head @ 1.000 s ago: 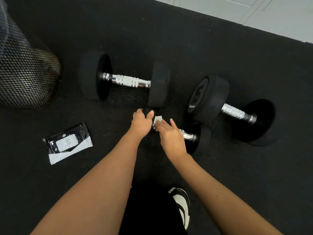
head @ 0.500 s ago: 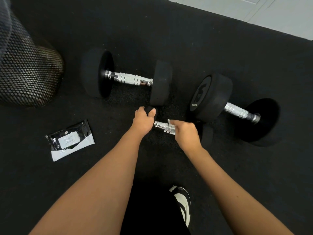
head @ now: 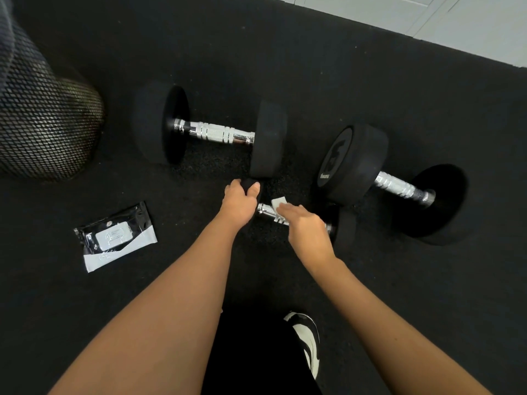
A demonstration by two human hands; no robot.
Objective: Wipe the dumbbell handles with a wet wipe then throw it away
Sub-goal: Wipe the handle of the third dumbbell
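Flanking small dumbbell (head: 268, 210): big dumbbells (head: 214, 132) | wipes pack (head: 115, 238) left

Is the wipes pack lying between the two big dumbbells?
No, the wipes pack lies on the mat left of both hands, below the mesh bin.

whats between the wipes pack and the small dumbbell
In the head view, only the left forearm crosses above bare black mat between the wipes pack and small dumbbell.

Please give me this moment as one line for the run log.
step: wiping small dumbbell handle | left hand: grips its end weight | right hand: presses wipe on handle | bin: unused
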